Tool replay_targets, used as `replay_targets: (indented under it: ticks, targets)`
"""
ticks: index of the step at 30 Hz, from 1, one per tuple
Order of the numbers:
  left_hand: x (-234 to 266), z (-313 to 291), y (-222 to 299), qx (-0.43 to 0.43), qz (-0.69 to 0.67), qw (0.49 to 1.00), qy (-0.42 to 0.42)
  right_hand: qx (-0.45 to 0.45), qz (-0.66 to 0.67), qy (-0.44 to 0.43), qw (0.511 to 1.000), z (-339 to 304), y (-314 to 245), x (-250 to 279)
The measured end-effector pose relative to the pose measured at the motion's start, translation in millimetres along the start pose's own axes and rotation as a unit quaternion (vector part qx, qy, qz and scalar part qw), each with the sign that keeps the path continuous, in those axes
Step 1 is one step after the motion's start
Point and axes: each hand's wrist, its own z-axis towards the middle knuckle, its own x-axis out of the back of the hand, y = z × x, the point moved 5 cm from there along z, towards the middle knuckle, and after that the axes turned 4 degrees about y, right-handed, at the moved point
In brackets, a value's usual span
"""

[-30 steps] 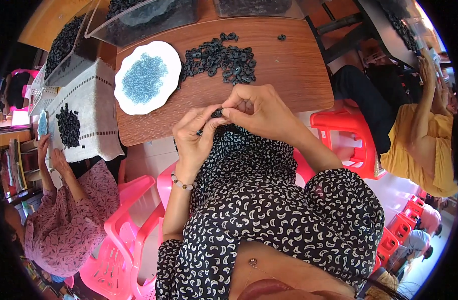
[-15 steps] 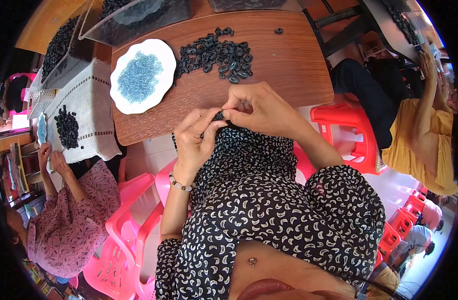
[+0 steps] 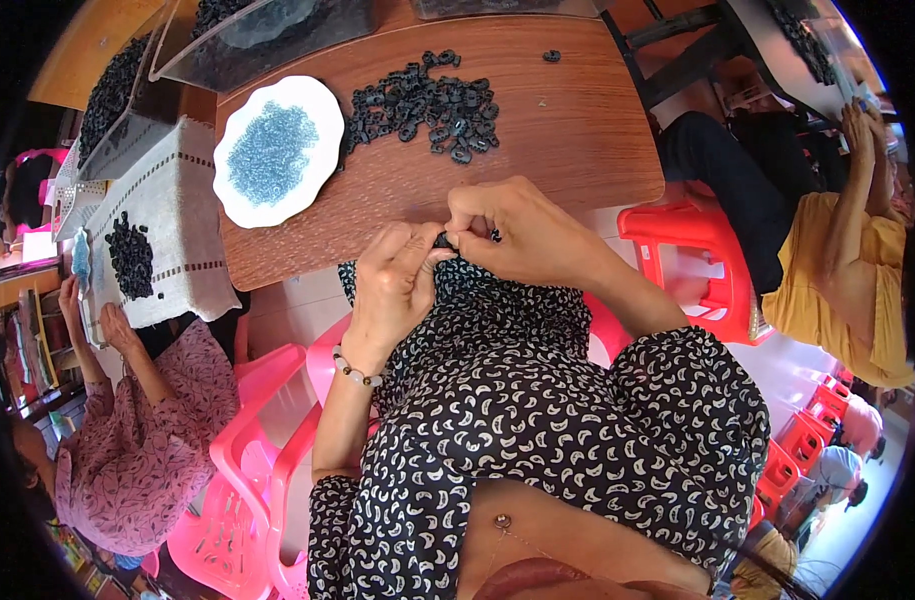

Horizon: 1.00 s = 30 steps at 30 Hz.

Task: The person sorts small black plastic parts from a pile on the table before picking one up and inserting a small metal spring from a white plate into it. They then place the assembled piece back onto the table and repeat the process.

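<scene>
My left hand (image 3: 392, 275) is closed, its thumb and fingers pinching a small black plastic part (image 3: 443, 240) just off the table's near edge. From the other side my right hand (image 3: 507, 228) meets it, thumb and forefinger pinched together at the same part. Whether the right fingertips hold a further tiny piece is too small to see. Ahead on the brown table (image 3: 567, 130) lies a loose pile of like black parts (image 3: 427, 105). Left of that pile stands a white scalloped plate (image 3: 329, 120) heaped with small clear bluish pieces (image 3: 272, 155).
One single black part (image 3: 551, 56) lies apart at the far right. Clear bins (image 3: 267, 50) of black parts stand beyond the table. On the left, a person in pink (image 3: 142, 440) works at a cloth-covered table (image 3: 192, 230). A red stool (image 3: 677, 260) and a person in yellow (image 3: 847, 285) are at right.
Both hands stay together around the black part, and my right hand has shifted slightly nearer to me. The table and plate appear a little further left in the picture.
</scene>
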Motion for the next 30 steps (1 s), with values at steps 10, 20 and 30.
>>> replay_targets:
  ticks: [10, 20, 30]
  targets:
    - [14.0, 13.7, 13.0, 0.051, -0.064, 0.996, 0.016, -0.056, 0.238, -0.028, 0.969, 0.3, 19.9, 6.7]
    - [8.3, 9.6, 4.9, 0.035, -0.070, 0.997, 0.004, -0.074, 0.132, -0.040, 0.988, -3.3, 14.5, 8.0]
    - [1.5, 5.2, 12.9, -0.015, -0.009, 1.000, -0.015, -0.036, 0.073, -0.012, 0.997, -10.3, 9.6, 5.1]
